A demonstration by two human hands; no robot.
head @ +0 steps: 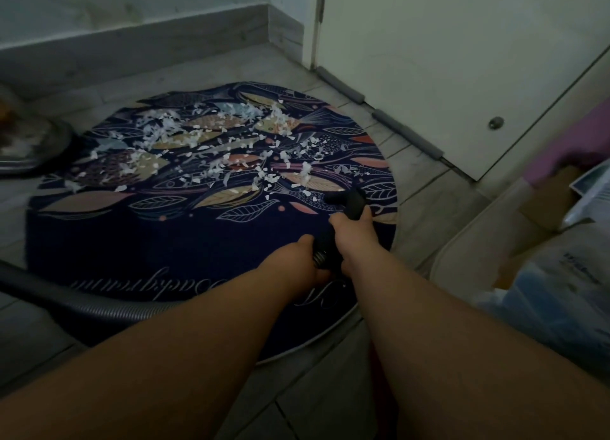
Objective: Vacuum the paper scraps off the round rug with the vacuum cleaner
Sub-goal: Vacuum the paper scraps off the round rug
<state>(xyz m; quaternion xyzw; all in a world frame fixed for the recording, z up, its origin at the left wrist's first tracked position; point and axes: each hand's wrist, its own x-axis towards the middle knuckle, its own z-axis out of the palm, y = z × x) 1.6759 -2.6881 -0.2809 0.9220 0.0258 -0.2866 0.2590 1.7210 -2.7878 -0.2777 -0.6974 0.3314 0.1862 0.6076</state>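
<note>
A round dark rug [138,241] with a leaf and fish pattern lies on the tiled floor. White paper scraps [211,149] are strewn over its far half. My right hand [355,231] grips the black vacuum nozzle [346,199], whose tip rests on the rug's right side beside the nearest scraps. Just behind it my left hand [305,258] holds the ribbed end of the grey vacuum hose [85,302], which curves away to the left across the rug's near edge.
A white door [462,60] with a grey draught strip [406,133] stands behind the rug at the right. Boxes and plastic bags [561,241] crowd the right side. A round metal object [26,142] sits at the rug's left edge. A grey skirting board [132,50] runs along the back.
</note>
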